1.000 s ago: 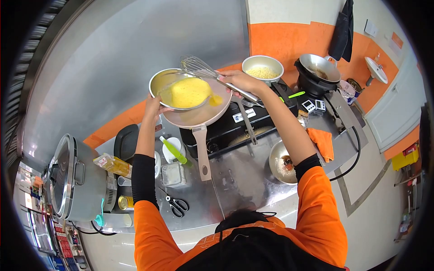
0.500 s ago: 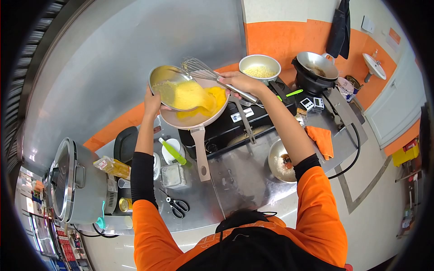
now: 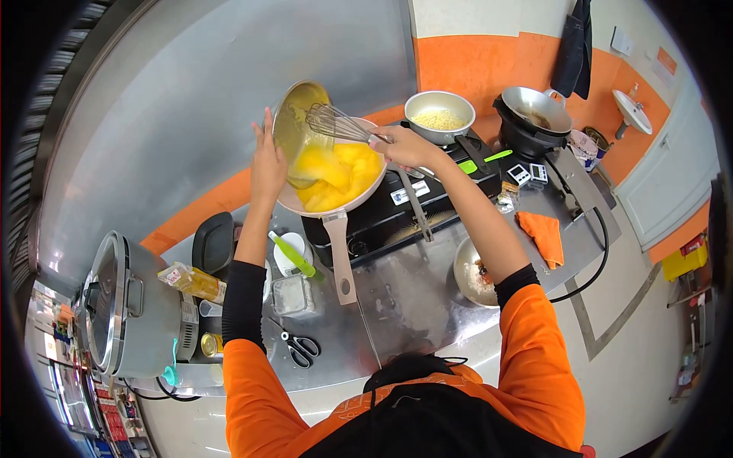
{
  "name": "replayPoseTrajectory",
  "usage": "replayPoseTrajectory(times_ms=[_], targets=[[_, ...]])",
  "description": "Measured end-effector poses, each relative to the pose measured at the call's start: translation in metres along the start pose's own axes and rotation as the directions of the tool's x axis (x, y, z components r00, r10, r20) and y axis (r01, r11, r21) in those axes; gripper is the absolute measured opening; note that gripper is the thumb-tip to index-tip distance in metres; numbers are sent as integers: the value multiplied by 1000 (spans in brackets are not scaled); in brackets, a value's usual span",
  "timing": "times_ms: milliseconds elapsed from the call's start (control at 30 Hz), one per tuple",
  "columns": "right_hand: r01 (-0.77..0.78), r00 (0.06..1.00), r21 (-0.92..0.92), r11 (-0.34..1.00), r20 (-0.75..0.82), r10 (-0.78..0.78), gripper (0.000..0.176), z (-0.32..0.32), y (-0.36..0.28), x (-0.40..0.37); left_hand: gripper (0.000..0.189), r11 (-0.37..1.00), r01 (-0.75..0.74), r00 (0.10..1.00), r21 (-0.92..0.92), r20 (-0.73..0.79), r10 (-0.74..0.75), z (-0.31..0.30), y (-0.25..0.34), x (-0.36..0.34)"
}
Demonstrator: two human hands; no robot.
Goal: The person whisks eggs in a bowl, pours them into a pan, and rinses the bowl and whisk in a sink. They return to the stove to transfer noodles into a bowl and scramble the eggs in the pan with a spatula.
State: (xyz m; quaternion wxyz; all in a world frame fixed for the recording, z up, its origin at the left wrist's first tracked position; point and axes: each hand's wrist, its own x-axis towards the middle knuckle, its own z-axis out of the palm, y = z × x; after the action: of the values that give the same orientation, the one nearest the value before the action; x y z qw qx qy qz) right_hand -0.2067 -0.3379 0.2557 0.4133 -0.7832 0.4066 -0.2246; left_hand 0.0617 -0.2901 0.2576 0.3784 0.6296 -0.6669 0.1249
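Observation:
My left hand (image 3: 268, 162) holds a metal bowl (image 3: 289, 126), tipped steeply over the light pan (image 3: 366, 200). Yellow liquid (image 3: 336, 174) runs out of the bowl and covers much of the pan's bottom. The pan sits at the left part of the black stove (image 3: 397, 238), its handle pointing towards me. My right hand (image 3: 403, 146) is closed on the handle of a wire whisk (image 3: 336, 122), whose loops are at the bowl's rim, above the pan.
A pot (image 3: 467, 107) with pale yellow bits and a dark cooker (image 3: 527, 130) stand behind right. An orange cloth (image 3: 544, 238) and a bowl (image 3: 463, 281) are at the right. Scissors (image 3: 300, 347), a clear container (image 3: 292, 296) and a large steel pot (image 3: 149, 305) are at the left.
The bowl has been tipped further and raised at its far side. My left hand has shifted up around it. More yellow liquid is in the pan, and the whisk has moved slightly.

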Motion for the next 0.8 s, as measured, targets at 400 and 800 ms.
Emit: replayPoseTrajectory(times_ms=[400, 800], targets=[[89, 937, -455, 886, -264, -229, 42, 18, 5, -4, 73, 991, -137, 990, 9, 24, 137, -35, 23, -10], [182, 939, -374, 909, -207, -273, 43, 38, 21, -22, 68, 980, -199, 946, -31, -267, 184, -43, 13, -11]])
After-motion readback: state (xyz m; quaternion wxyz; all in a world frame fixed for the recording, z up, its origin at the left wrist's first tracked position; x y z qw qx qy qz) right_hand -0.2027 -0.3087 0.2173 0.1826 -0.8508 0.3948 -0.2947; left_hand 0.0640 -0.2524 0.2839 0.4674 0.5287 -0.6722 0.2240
